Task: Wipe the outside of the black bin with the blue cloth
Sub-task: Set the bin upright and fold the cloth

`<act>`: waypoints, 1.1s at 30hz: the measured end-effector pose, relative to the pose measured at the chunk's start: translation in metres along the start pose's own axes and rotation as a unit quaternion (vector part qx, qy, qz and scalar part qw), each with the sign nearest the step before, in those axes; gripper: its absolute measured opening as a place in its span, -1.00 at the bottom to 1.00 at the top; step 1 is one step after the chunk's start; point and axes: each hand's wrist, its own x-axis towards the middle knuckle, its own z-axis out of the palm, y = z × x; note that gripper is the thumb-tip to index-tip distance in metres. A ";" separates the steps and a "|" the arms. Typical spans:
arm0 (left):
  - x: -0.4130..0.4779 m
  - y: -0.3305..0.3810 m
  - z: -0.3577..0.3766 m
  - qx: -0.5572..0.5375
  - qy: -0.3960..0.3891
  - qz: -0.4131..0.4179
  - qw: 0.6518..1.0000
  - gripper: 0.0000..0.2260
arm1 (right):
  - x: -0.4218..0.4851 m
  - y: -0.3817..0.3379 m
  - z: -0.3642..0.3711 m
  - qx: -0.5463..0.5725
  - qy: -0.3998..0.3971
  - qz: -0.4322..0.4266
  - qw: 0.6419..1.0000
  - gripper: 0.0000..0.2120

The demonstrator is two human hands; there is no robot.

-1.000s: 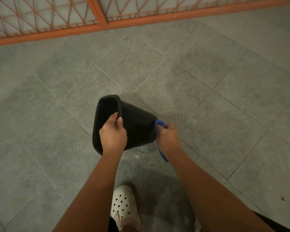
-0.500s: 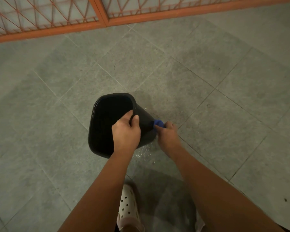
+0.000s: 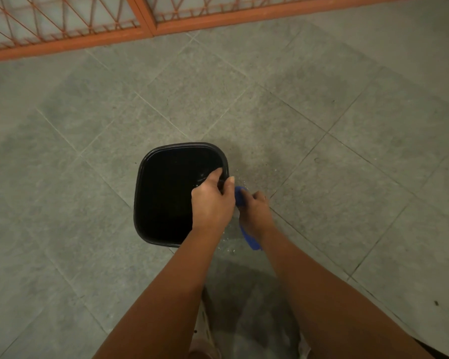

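Note:
The black bin [image 3: 166, 198] stands upright on the grey tiled floor, its square mouth facing up at me. My left hand [image 3: 213, 203] grips the bin's right rim, fingers inside and thumb outside. My right hand [image 3: 255, 211] holds the blue cloth [image 3: 240, 198] against the bin's right outer side; a tail of the cloth hangs below my wrist. The bin's outer walls are mostly hidden from this angle.
An orange metal grille [image 3: 140, 24] runs along the far edge of the floor. Water droplets [image 3: 228, 244] speckle the tiles beside the bin. A white shoe [image 3: 205, 332] shows between my forearms at the bottom.
The bin has been tipped from lying tilted to standing upright, its mouth now facing up. My left hand shifted along the rim to the right side; my right hand stayed at the bin's side with the cloth.

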 end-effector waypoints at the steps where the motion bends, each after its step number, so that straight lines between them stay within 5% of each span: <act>1: 0.001 0.002 0.004 0.003 -0.001 0.005 1.000 -0.60 | 0.001 0.003 -0.002 0.008 -0.001 0.012 1.000 -0.60; 18: 0.000 0.000 0.029 0.065 -0.007 0.046 0.997 -0.58 | 0.002 0.035 -0.045 0.086 0.044 0.076 0.992 -0.66; 22: -0.033 0.010 0.031 0.096 0.070 0.202 0.972 -0.74 | 0.007 0.048 -0.066 0.126 0.057 0.097 0.986 -0.69; 24: -0.054 0.020 0.042 0.078 0.005 0.252 0.964 -0.77 | 0.011 0.053 -0.077 0.178 0.060 0.118 0.975 -0.71; 28: -0.061 0.033 0.075 0.050 -0.194 0.051 0.978 -0.69 | 0.015 0.054 -0.090 0.236 0.057 0.121 0.962 -0.70; 33: -0.046 0.023 0.096 -0.167 -0.263 -0.168 0.935 -0.58 | 0.015 0.052 -0.094 0.369 0.019 0.153 0.917 -0.79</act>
